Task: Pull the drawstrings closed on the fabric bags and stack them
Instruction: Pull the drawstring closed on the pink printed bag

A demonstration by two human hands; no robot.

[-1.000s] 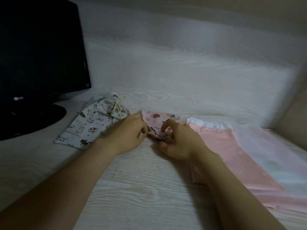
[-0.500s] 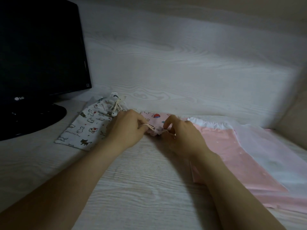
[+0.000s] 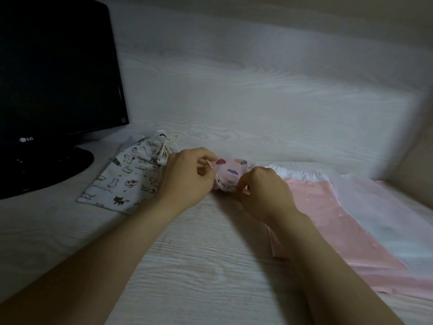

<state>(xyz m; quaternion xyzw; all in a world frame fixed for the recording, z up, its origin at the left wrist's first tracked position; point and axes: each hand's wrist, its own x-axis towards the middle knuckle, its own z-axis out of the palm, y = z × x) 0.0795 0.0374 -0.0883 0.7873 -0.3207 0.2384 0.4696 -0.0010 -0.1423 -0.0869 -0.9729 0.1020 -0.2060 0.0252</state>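
Small pink printed bag (image 3: 228,172) lies on the tabletop (image 3: 199,266), between the two hands, about mid-frame. Its bunched, gathered mouth faces the person; the body runs away toward the back wall, so the long axis looks near-to-far, though the hands cover too much to be sure.

Both forearms reach in from the near edge and converge on the bag. The left hand (image 3: 187,177) sits at the bag's left side, back of the hand up, fingers curled, thumb and forefinger pinching a pale drawstring (image 3: 210,164) that runs taut from the bag's mouth up and leftward. The right hand (image 3: 262,193) is at the bag's near right corner, knuckles up, fingers curled and fingertips pinched on the cord at the gathered edge.

White cat-print bag (image 3: 126,177) lies flat just left of the left hand, partly under it. Its mouth is cinched, with knotted cords (image 3: 166,147) at the far end, and it angles from near-left to far-right.

To the right lies a large flat pink bag (image 3: 328,221), with a sheer white bag (image 3: 386,221) overlapping its far side.

Dark monitor (image 3: 54,78) on its stand at far left.
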